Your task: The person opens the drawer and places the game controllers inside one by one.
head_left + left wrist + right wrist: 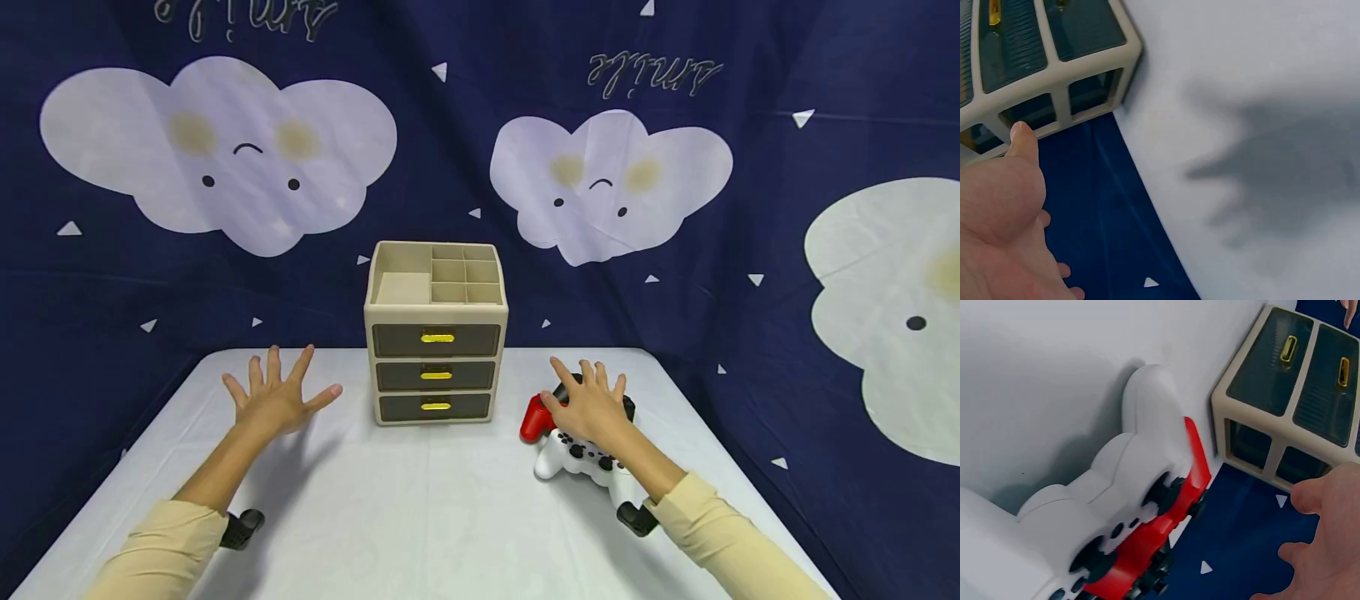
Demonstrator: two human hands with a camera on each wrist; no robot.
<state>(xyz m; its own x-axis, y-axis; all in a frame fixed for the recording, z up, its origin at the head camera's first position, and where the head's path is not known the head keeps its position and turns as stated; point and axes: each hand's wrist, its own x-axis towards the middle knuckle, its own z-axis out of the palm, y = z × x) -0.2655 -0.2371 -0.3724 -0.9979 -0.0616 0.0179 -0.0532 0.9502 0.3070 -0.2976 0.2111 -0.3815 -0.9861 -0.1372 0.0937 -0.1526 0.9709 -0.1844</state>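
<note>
My left hand (273, 402) hovers over the left part of the table, fingers spread and holding nothing; its shadow falls on the white cloth. My right hand (592, 408) is spread above a group of game controllers on the right. In front lies a white controller (577, 457) with black thumbsticks. A red controller (535, 419) shows behind it, and a black one (628, 407) is partly hidden under my hand. Between the hands, farther back, stands a beige desk organizer (437, 315) with three dark drawers, all closed, with yellow handles.
The white table (420, 517) ends at a dark blue curtain (450, 167) printed with clouds and small triangles. The organizer's top compartments (465, 275) hold nothing visible. Black wrist straps (242, 529) sit at both sleeve cuffs.
</note>
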